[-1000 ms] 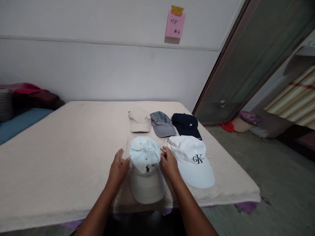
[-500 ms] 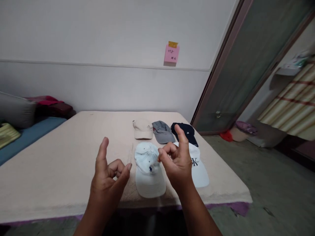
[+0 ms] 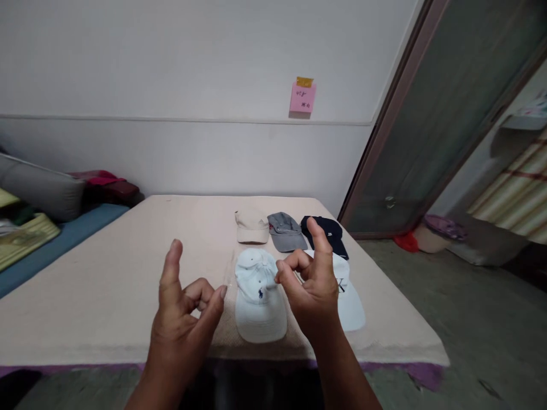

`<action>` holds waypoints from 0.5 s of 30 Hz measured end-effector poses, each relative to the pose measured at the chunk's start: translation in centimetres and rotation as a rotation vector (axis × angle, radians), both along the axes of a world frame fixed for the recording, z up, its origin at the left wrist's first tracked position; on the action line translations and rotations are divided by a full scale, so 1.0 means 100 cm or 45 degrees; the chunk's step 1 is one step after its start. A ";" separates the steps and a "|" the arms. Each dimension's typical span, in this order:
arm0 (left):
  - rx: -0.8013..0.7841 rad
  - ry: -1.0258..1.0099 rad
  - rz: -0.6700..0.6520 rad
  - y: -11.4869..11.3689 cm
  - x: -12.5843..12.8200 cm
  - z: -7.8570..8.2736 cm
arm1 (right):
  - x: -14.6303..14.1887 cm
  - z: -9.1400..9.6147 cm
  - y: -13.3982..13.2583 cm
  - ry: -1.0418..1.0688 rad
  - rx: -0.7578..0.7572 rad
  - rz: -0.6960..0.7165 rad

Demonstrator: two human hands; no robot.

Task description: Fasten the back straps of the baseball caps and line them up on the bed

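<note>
My left hand (image 3: 188, 310) and my right hand (image 3: 310, 279) are raised in front of me, thumbs and curled fingers pinched, index fingers pointing up. Between them stretches a thin see-through film, seemingly a clear plastic bag (image 3: 229, 277), of which only faint glints and edges show. Behind it lies a pale blue cap (image 3: 260, 316) with a small dark emblem, its brim towards me. Partly covered by my right hand is a white cap (image 3: 351, 304) with dark letters. Farther back sit a beige cap (image 3: 252, 226), a grey cap (image 3: 287, 232) and a navy cap (image 3: 335, 232).
The caps rest on a bed with a cream cover (image 3: 106, 285). A grey cushion (image 3: 43, 185) and folded cloths lie at the left. On the wall is a pink note (image 3: 303, 98). A sliding door (image 3: 410, 131) and a bin (image 3: 431, 236) stand at the right.
The view has shifted slightly left, so the caps and wall note appear a little farther right. Both hands keep the same pinch, with the left one marginally farther left.
</note>
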State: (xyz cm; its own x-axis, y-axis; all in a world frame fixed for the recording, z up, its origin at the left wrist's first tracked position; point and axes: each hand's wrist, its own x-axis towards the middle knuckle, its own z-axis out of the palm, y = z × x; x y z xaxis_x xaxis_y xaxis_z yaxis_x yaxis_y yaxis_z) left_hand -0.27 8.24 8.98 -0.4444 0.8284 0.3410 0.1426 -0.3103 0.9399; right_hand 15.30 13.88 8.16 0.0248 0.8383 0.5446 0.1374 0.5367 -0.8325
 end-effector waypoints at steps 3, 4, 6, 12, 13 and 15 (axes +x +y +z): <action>0.025 -0.117 0.040 0.006 0.005 -0.002 | 0.000 -0.005 0.005 0.030 -0.006 -0.004; 0.025 -0.119 0.048 0.009 0.005 -0.004 | -0.001 -0.007 0.007 0.048 -0.016 -0.008; -0.003 -0.068 0.037 0.016 0.001 -0.012 | -0.004 -0.016 0.014 0.079 -0.054 -0.008; -0.225 0.142 -0.012 0.051 -0.018 -0.062 | -0.017 -0.071 0.047 0.077 -0.329 0.072; -0.241 0.144 -0.027 0.057 -0.020 -0.071 | -0.020 -0.081 0.052 0.076 -0.361 0.050; -0.275 0.146 -0.089 0.069 -0.024 -0.089 | -0.024 -0.100 0.059 0.047 -0.405 0.021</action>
